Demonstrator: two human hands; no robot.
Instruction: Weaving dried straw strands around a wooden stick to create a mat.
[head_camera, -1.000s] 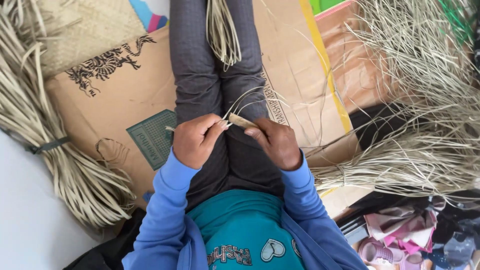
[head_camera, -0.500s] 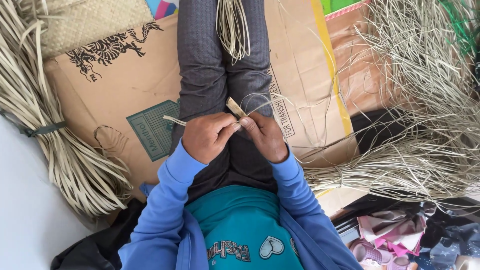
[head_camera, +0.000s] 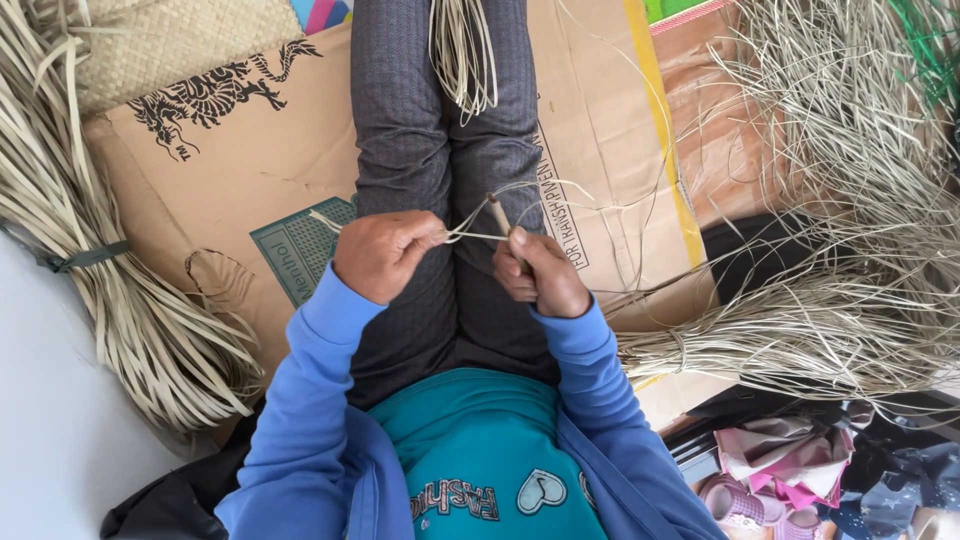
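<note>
I sit on flattened cardboard with my legs in grey trousers stretched out ahead. My left hand pinches a thin pale dried leaf strip above my lap. My right hand grips a small stick-like tool that points up and away, its tip at the strip. The strip runs between the two hands and loops out to the right. A short bunch of strips lies on my shins further out.
A thick tied bundle of flat pale leaves lies at the left. A woven mat sits top left. A large loose heap of thin strips fills the right. Cloth and plastic items lie bottom right.
Both hands have stayed over the lap. The hands have drawn slightly apart, and the strip now stretches between them with the tool more upright.
</note>
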